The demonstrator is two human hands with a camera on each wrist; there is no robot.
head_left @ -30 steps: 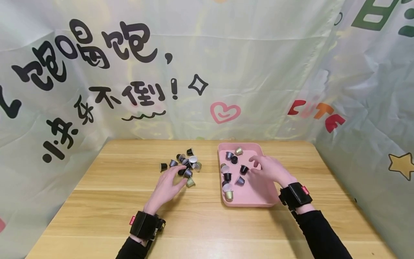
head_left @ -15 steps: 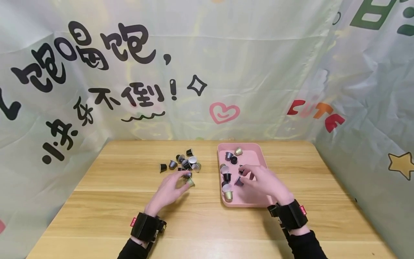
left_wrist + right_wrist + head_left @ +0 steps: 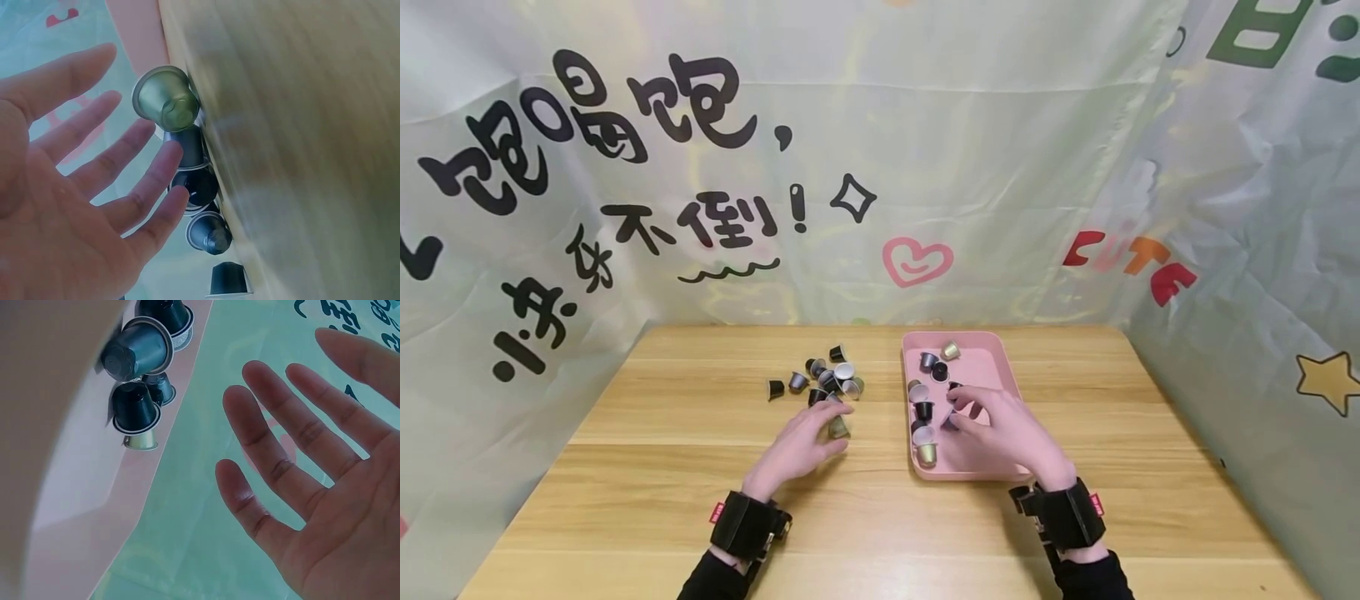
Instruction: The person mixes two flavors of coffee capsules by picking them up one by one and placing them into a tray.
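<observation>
My left hand [image 3: 797, 450] hovers by the near end of a pile of coffee capsules, fingers spread and holding nothing. Closest to it is a pale green capsule [image 3: 165, 97], just off the fingertips in the left wrist view. Behind that, dark capsules [image 3: 199, 186] trail away. Over the pink tray [image 3: 985, 477] is my right hand [image 3: 1011, 425], its fingers extended and apart. A blue-grey capsule [image 3: 137, 353] and a black capsule [image 3: 134, 406] lie in the tray near its fingertips; in the head view the fingers partly cover them.
Along the tray's left side sit several capsules, among them a gold one [image 3: 927, 454] and a black one [image 3: 923, 411]. Another gold capsule [image 3: 951, 350] is at the tray's far end. A black capsule [image 3: 775, 389] lies at the pile's left edge. A printed curtain hangs behind the table.
My right hand has moved left and nearer over the tray, toward the blue-grey capsule. The left hand has drawn slightly nearer and right, and the green capsule beside it has shifted a little.
</observation>
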